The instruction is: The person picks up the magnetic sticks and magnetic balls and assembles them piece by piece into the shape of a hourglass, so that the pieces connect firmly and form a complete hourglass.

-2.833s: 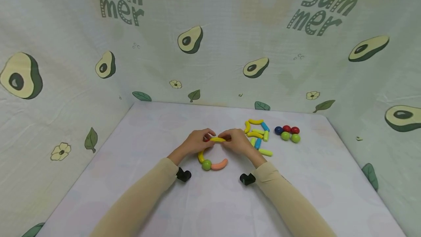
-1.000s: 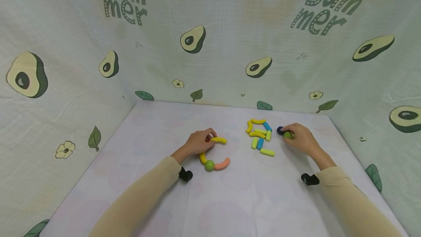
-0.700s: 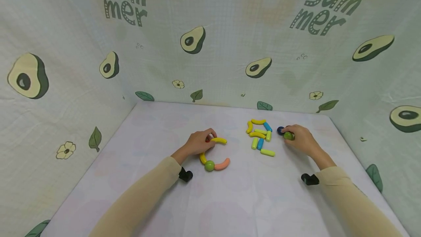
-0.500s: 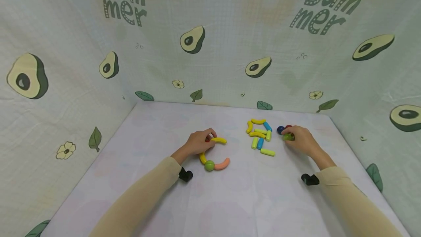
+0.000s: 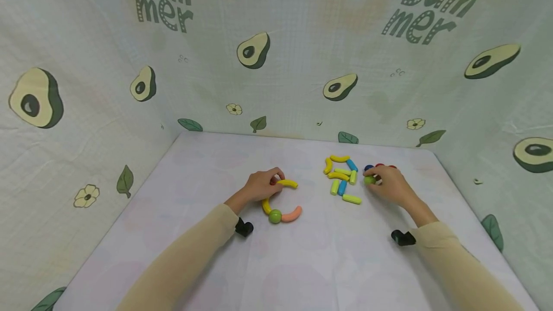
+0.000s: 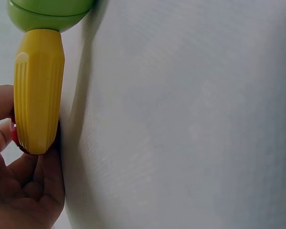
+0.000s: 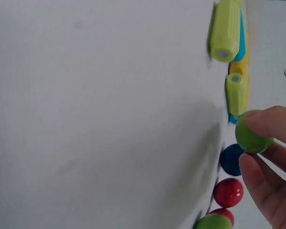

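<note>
In the head view my left hand pinches a red ball, mostly hidden by the fingers; a sliver of the red ball shows in the left wrist view. A yellow banana-shaped piece extends right from it, and another yellow banana-shaped piece runs down to a grooved green ball. A curved pink-orange piece lies against that ball, all in an open arc. My right hand pinches another green ball between thumb and fingers, right of the coloured figure.
Yellow curved pieces, lime sticks and blue sticks form a figure resembling an R. Behind the right hand sit a dark blue ball, a red ball, another red one, and a green ball.
My right hand let go of the yellow piece on the arc, went right to the balls, and now moves left with a green ball. The left hand has stayed on the red ball.
</note>
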